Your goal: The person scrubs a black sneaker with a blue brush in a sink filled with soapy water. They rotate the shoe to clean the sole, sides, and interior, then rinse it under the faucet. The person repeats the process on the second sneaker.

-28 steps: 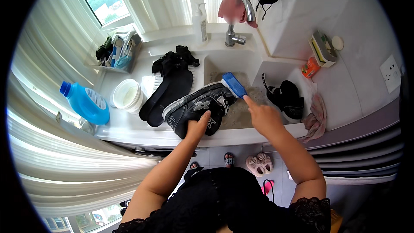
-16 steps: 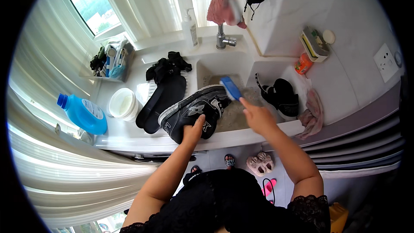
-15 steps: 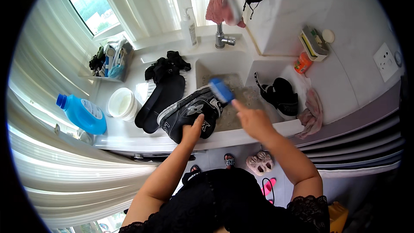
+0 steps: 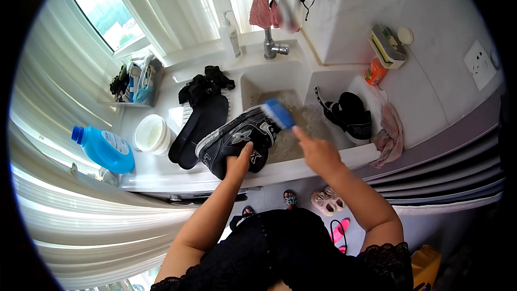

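Observation:
My left hand [image 4: 240, 163] grips a black sneaker [image 4: 231, 143] with white trim by its opening, tilted on its side over the sink's near left edge. A blue scrub brush [image 4: 279, 113] is held by its handle in my right hand [image 4: 319, 153]. Its bristles touch the sneaker's toe end. Below lies the sink basin [image 4: 274, 78] with murky, sudsy water. The other black shoe [image 4: 353, 118] rests on the ledge to the right of the basin. Two black insoles [image 4: 207, 124] lie left of the held sneaker, with black laces or cloth [image 4: 204, 86] bunched behind them.
On the left stand a blue detergent bottle [image 4: 105, 151], a white tub [image 4: 152, 133] and a clear bin [image 4: 137, 81]. A pump bottle [image 4: 230, 37] and the faucet [image 4: 271, 48], draped with a pink cloth [image 4: 264, 8], are at the back. Another pink cloth [image 4: 390, 137] hangs over the right edge.
The view has shifted slightly. My right hand and the brush remain at the sneaker's toe end with only a slight movement; my left hand keeps the same hold.

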Tool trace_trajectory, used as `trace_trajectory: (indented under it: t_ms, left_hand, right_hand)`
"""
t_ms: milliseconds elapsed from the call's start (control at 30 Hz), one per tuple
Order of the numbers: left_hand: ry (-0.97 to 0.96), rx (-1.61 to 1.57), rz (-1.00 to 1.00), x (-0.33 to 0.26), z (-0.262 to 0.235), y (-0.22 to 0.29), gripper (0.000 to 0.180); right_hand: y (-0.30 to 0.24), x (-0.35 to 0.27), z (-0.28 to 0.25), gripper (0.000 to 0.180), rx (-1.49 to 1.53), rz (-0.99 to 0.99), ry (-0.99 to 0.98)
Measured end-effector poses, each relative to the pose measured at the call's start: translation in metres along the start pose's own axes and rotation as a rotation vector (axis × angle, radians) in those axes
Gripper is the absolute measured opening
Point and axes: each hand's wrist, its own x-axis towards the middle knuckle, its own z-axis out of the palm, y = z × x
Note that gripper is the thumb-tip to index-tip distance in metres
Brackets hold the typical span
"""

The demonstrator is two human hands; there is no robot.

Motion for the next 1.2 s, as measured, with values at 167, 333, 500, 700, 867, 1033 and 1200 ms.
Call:
trace_trajectory:
  t_ms: [167, 333, 500, 700, 867, 1033, 1200]
  left_hand:
    - [0.016, -0.094, -0.097, 0.004, -0.001, 0.009, 0.040]
    - [0.104, -0.551, -0.615, 0.031, 0.003, 0.080, 0.026]
    - [0.046, -0.758, -0.657, 0.038, -0.007, 0.104, 0.032]
    - [0.026, -0.749, -0.678, 0.062, -0.040, 0.085, 0.049]
    - [-0.301, -0.133, -0.359, 0.037, -0.045, 0.121, 0.061]
    - [-0.225, 1.186, 0.136, 0.003, -0.029, 0.107, 0.127]
    - [-0.088, 1.353, 0.030, 0.027, -0.025, 0.090, 0.065]
  right_hand:
    - [0.042, -0.009, 0.008, 0.045, 0.015, 0.073, 0.136]
    - [0.002, -0.017, 0.006, 0.048, 0.076, -0.093, 0.300]
    - [-0.013, -0.050, 0.002, 0.046, 0.123, -0.033, 0.124]
    - [-0.010, -0.031, 0.021, 0.045, 0.148, -0.010, 0.066]
    - [-0.015, 0.009, 0.033, 0.044, 0.181, 0.004, 0.061]
    - [-0.038, 0.023, 0.033, 0.044, 0.124, -0.009, -0.101]
    - [-0.043, 0.057, 0.034, 0.046, 0.064, -0.056, -0.069]
